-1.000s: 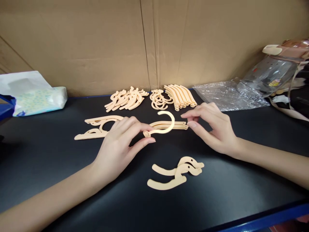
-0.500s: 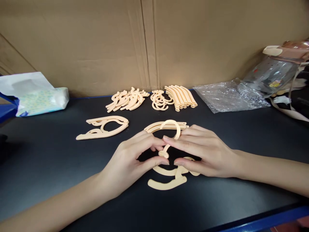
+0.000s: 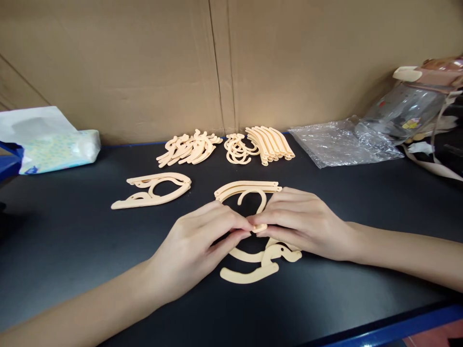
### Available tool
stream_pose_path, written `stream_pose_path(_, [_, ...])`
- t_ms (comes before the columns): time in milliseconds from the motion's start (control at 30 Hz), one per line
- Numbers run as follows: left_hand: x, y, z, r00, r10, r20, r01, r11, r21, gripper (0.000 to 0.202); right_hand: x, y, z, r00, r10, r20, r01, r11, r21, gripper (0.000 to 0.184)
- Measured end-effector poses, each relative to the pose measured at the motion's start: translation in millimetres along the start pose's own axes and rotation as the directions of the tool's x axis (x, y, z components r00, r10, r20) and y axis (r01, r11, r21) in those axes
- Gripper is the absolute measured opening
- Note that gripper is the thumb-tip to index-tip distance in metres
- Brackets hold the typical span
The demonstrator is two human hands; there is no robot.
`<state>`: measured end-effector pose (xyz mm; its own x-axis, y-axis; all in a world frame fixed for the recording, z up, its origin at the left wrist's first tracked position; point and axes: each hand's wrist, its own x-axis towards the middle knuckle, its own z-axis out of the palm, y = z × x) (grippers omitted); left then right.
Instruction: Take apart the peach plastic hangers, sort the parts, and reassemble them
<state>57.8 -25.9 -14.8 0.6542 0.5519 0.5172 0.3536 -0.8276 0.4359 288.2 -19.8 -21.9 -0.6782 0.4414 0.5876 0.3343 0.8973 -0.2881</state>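
A cream plastic hanger hook (image 3: 261, 198) stands between my hands, its curl pointing away from me. My right hand (image 3: 307, 224) pinches it at its flat round foot. The fingertips of my left hand (image 3: 202, 238) are closed against the left side of that foot. Just beyond the hook lie curved hanger arms (image 3: 248, 186), side by side. Nearer to me, under my hands, are flat wavy hanger pieces (image 3: 249, 276), one with a small dark hole; my right hand partly covers them.
A folded hanger (image 3: 159, 190) lies to the left. Along the back are piles of wavy pieces (image 3: 191, 148), loose hooks (image 3: 238, 148) and stacked arms (image 3: 271, 144). A clear plastic bag (image 3: 343, 142), a bottle (image 3: 408, 106) and a tissue pack (image 3: 61, 149) stand around the black table (image 3: 72, 241).
The hook has moved slightly down and its foot has shifted right, into my right hand's pinch. My left thumb and fingertips have closed together. More of the wavy pieces shows below.
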Motion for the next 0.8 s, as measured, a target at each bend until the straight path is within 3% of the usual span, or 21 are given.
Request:
stream_pose_path(133, [-0.4,-10.6,-5.8,1.000,-0.013,-0.016,0.016,0.973,0.231,0.008,-0.4,1.4,-4.8,0.995,0.088,-0.037,-0.088,0.996,-0.004,0.016])
stream_pose_path(233, [0.4,-26.1,-11.5,0.999,-0.040,-0.025,0.047,0.868,0.494,0.012,-1.8,5.8,-8.1,0.987,0.136,-0.083,-0.133,0.990,0.036,0.020])
stream_pose_path(300, [0.9,-35.2,-13.9,0.998,-0.066,-0.017,0.064,0.812,0.581,0.015,-2.9,9.4,-9.2,0.975,0.198,-0.105,-0.192,0.979,0.064,0.020])
stream_pose_path(433, [0.5,-42.2,-14.9,0.996,-0.086,0.020,0.054,0.777,0.627,0.017,-4.4,15.1,-9.7,0.906,0.396,-0.152,-0.375,0.915,0.148,0.011])
stream_pose_path(567, [-0.6,-39.5,-14.4,0.997,-0.070,0.038,0.030,0.775,0.632,0.018,-3.9,18.8,-8.9,0.839,0.524,-0.147,-0.483,0.842,0.242,0.011])
stream_pose_path(800, [0.9,-35.1,-14.2,0.988,-0.151,0.024,0.114,0.831,0.544,0.017,-2.0,20.3,-8.4,0.836,0.546,-0.052,-0.510,0.808,0.295,0.015])
